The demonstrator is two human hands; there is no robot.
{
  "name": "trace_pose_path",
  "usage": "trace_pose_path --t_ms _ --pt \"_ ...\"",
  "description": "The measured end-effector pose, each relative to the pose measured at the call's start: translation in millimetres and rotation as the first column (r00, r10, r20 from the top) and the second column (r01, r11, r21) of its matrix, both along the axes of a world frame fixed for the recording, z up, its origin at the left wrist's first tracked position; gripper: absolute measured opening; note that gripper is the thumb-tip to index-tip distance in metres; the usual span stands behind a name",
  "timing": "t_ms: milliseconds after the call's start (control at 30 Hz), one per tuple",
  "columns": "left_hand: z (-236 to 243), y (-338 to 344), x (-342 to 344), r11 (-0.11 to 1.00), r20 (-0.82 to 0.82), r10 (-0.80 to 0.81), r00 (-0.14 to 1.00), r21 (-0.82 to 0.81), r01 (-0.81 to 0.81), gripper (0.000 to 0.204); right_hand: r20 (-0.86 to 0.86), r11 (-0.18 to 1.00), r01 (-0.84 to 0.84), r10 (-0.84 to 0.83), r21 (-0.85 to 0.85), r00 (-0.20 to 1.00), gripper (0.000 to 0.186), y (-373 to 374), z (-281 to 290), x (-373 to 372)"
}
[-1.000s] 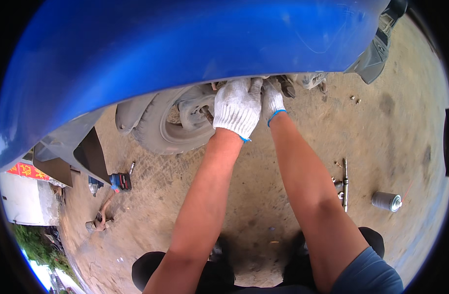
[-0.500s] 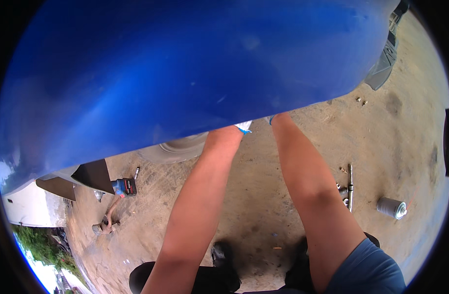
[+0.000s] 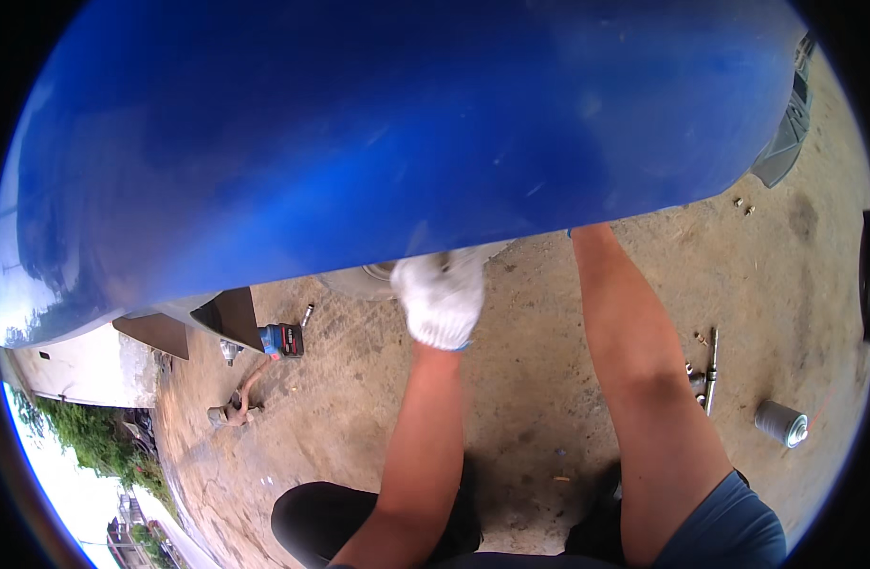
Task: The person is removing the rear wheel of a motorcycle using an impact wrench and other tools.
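Note:
A large glossy blue car body panel (image 3: 359,142) fills the upper part of the view. My left hand (image 3: 442,302), in a white knit glove with a blue cuff edge, is at the panel's lower edge. Its fingers are smeared by motion and partly hidden, so whether they hold anything does not show. Beside it, part of a wheel (image 3: 354,284) shows under the panel. My right forearm (image 3: 634,332) reaches up beneath the same edge farther right. Only a sliver of blue cuff shows there; the panel hides the right hand.
On the ground at left lie a blue-and-black cordless power tool (image 3: 281,341) and a rusty bent metal part (image 3: 236,408). To the right are a ratchet-like metal bar (image 3: 713,370), a spray can (image 3: 781,423) and small nuts (image 3: 744,206). A dark grey part (image 3: 784,142) hangs at the panel's right end.
My left hand has come out from behind the panel, back toward me, so its glove now shows. My right hand stays hidden under the edge. The view has shifted slightly left.

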State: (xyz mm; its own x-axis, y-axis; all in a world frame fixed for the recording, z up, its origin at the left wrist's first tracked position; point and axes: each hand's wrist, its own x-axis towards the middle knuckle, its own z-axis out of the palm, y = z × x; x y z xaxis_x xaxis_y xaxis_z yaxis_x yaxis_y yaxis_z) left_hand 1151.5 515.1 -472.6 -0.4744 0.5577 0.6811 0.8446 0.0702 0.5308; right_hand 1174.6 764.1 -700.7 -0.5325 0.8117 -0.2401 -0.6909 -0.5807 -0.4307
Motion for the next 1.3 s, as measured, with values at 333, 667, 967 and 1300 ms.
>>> trace_pose_path --t_ms 333,667,967,1300 --pt "-2.6 -101.6 -180.9 0.927 0.515 0.017 0.857 0.314 -0.207 0.054 0.110 0.997 0.007 -0.016 0.076 0.994 0.050 -2.3 8.7 -10.5" --pt "-11.8 -75.3 -183.6 0.954 0.865 -0.235 0.444 0.293 -0.068 0.050 0.386 0.920 0.008 -0.172 0.392 0.906 0.048 9.6 -3.3 28.4" --pt "-6.5 -77.6 -176.9 0.962 0.890 -0.254 0.379 0.273 0.004 0.058 0.197 0.984 0.138 -0.158 0.116 0.967 0.040 7.1 17.0 34.5" --pt "3.7 -90.8 -158.6 0.958 0.893 -0.240 0.381 0.281 -0.054 0.058 0.101 0.994 0.101 -0.104 0.033 0.989 0.038 -24.4 61.5 39.3"
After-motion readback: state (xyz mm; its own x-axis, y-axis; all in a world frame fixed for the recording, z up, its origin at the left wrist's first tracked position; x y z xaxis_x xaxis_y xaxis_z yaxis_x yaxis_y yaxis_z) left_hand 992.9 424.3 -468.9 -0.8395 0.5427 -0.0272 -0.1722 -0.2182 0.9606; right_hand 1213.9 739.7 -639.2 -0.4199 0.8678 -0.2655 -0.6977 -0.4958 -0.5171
